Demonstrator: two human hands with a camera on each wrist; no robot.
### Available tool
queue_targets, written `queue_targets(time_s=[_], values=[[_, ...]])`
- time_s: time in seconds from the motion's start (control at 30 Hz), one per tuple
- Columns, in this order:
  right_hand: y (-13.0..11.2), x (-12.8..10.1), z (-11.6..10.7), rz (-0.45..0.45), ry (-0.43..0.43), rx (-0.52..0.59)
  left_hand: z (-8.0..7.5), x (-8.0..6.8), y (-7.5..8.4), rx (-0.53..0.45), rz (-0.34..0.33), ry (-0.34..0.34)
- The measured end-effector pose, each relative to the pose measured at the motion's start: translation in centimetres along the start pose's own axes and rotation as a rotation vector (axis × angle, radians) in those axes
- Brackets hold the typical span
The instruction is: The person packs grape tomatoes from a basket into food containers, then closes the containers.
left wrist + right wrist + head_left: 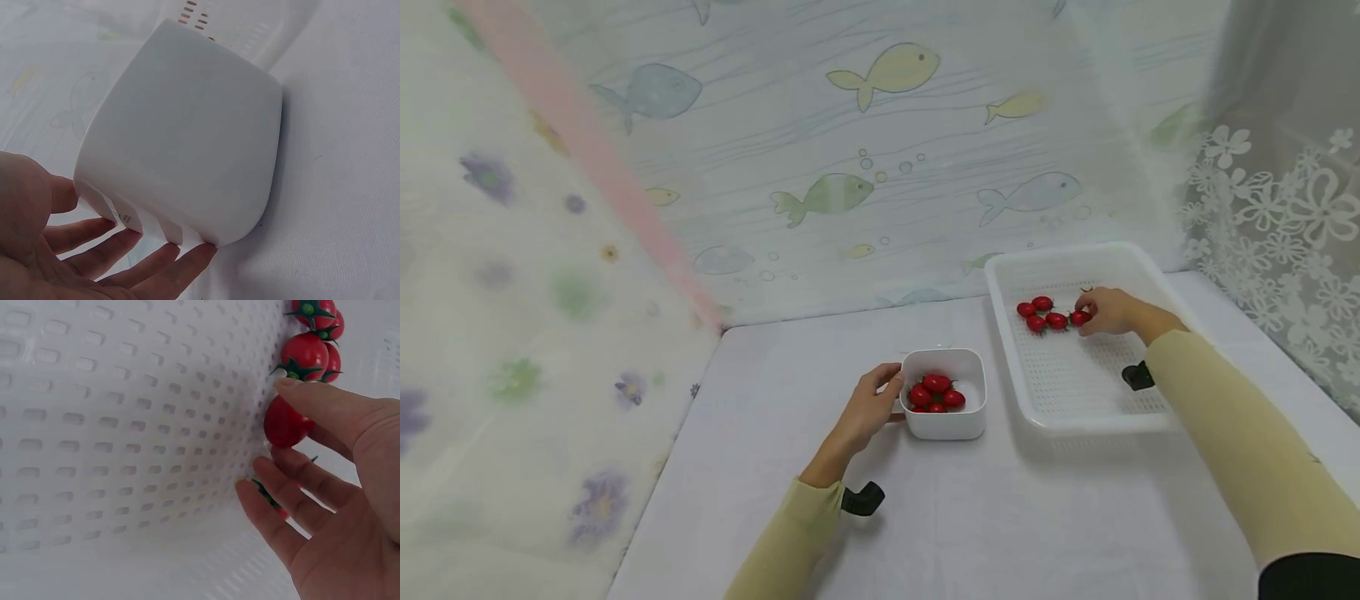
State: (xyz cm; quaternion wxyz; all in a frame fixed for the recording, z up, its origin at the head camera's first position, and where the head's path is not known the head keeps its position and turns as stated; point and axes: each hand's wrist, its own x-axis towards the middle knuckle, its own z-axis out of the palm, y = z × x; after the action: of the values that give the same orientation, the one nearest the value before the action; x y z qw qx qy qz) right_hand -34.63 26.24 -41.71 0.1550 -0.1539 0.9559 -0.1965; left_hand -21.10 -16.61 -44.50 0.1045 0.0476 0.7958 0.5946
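The right hand (337, 487) pinches a cherry tomato (284, 425) (others nearby) against the perforated tray (125, 425).

No writing, label, brand, number or sign can be read in any view. The small white square plastic bowl (943, 406) against the left hand (868, 408) is unmarked, as is the white perforated plastic tray (1075, 383) under the right hand (1108, 311); the pale curtain (865, 167) beyond both hands bears only printed fish and bubbles, no letters.
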Motion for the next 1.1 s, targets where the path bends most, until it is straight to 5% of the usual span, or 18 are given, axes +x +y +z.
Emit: queue_targets(time_s=[0.4, 1.1], values=[[0.0, 0.8, 0.1, 0.047, 0.032, -0.03, -0.3, 0.5, 0.1, 0.02, 0.007, -0.005], [-1.4, -0.8, -1.7, 0.071, 0.064, 0.148, -1.3, 1.8, -0.3, 0.005, 0.018, -0.028]])
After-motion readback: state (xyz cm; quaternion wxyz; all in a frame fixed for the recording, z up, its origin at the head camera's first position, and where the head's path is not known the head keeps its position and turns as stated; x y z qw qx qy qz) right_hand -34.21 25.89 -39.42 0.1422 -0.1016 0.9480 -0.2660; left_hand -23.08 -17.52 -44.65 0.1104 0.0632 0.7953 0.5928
